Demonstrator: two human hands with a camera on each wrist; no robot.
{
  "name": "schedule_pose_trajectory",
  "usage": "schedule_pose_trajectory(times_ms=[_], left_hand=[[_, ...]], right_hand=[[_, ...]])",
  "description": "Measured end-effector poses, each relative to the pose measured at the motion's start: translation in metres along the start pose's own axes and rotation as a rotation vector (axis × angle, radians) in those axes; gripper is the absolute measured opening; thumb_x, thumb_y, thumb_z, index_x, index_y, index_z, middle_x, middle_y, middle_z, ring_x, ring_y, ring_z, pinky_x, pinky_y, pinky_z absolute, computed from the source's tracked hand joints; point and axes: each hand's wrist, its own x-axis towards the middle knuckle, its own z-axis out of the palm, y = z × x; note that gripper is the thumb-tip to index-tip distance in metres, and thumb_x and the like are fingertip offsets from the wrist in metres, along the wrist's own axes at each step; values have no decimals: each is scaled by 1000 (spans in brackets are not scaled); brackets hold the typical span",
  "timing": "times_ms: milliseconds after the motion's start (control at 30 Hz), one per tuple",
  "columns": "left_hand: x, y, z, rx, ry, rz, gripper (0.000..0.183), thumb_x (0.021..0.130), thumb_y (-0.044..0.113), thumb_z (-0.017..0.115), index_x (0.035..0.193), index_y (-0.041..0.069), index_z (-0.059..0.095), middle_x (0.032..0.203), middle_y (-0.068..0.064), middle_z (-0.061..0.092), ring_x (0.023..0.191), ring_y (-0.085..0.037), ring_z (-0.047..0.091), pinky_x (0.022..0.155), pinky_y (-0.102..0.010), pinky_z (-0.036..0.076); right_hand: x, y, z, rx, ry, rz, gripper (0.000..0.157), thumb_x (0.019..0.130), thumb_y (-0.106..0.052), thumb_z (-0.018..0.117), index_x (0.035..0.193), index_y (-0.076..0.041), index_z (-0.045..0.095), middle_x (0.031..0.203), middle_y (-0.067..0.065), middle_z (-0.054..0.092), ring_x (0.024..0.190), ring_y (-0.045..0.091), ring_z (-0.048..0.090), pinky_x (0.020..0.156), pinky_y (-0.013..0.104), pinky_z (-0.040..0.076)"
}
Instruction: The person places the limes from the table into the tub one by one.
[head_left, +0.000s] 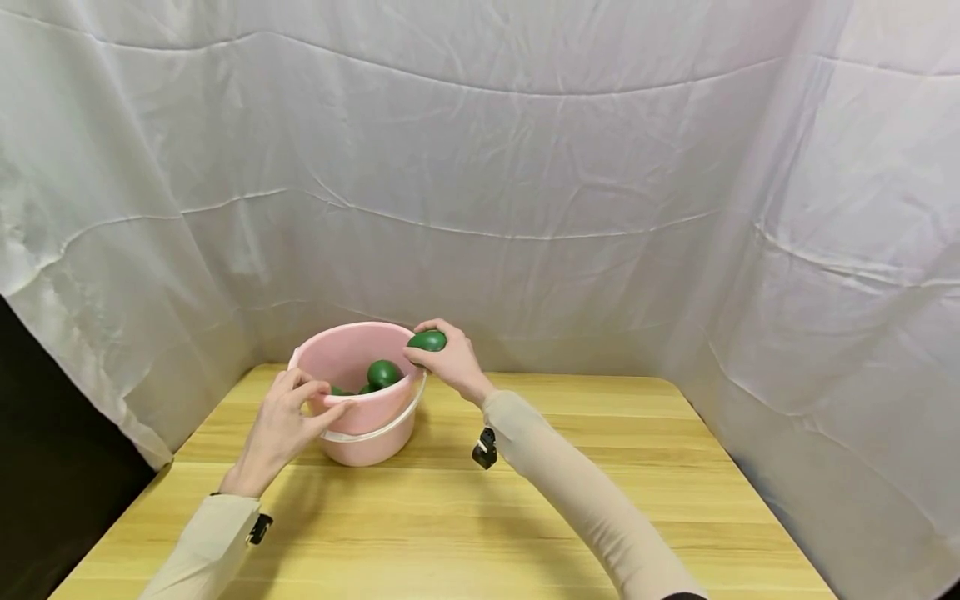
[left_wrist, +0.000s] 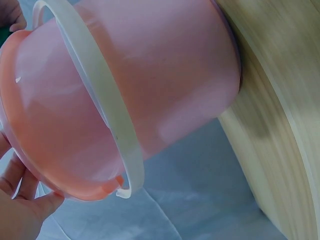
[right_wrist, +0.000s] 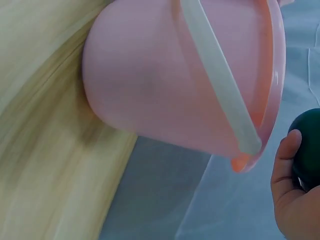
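A pink bucket (head_left: 367, 450) stands upright at the left part of the table, its white handle (head_left: 378, 430) hanging down against the near side. My left hand (head_left: 281, 417) grips the bucket's near-left rim, thumb outside and fingers over the edge. Between the thumb and fingers of my right hand (head_left: 452, 360) is a smooth dark green avocado-like fruit (head_left: 428, 340), held at the right rim. Inside lie other green fruits (head_left: 384, 373), partly hidden by the near wall. In the right wrist view, the held fruit (right_wrist: 309, 150) is apart from the bucket's wall (right_wrist: 150, 70).
The bucket rests on a light wooden table (head_left: 570, 467). A pale cloth curtain (head_left: 525, 167) hangs behind the table and along its sides. Dark straps with small buckles (head_left: 485, 448) hang at both sleeves.
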Motion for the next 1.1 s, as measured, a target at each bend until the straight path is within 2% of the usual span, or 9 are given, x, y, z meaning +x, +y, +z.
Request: schedule_pose_trajectory(times_ms=[133,267,533,733,900,1100], left_hand=[[-1,0,0,5,-7,-5,30,61,16,91,79,5,70,82,-5,53,81,-20,46,71,-28,35],[-2,-1,-2,9,-2,-5,31,61,16,92,79,4,70,81,-5,53,82,-21,47,72,-29,35],[-2,-2,-3,17,-5,1,31,61,16,92,79,3,70,81,-6,54,82,-21,47,71,-25,34],[-2,-3,-2,20,2,12,31,61,16,91,79,3,70,81,-7,54,81,-21,47,70,-24,34],[-2,-5,-2,14,9,18,30,61,15,91,79,3,69,81,-7,54,80,-21,47,70,-24,34],[-3,-4,-3,29,-13,-9,31,61,17,92,80,4,70,82,-5,53,80,-18,46,69,-22,34]], right_hand=[[2,-3,10,-105,-41,-19,36,79,-34,82,109,-27,65,103,1,66,82,13,65,70,29,56],[3,-6,19,-194,-77,-44,37,77,-37,82,109,-31,64,105,-3,65,87,12,64,72,28,54],[7,-14,31,-266,-93,-58,51,77,-39,82,121,-24,61,114,-2,63,94,13,62,77,29,53],[11,-17,40,-368,-103,-100,48,78,-40,82,120,-26,62,113,-4,64,94,10,60,77,26,51],[13,-19,47,-360,-119,-86,54,77,-41,82,123,-24,61,111,-6,65,89,9,62,74,25,52],[20,-19,52,-374,-128,-98,51,76,-44,83,119,-27,64,106,-8,66,86,7,62,73,24,52]])
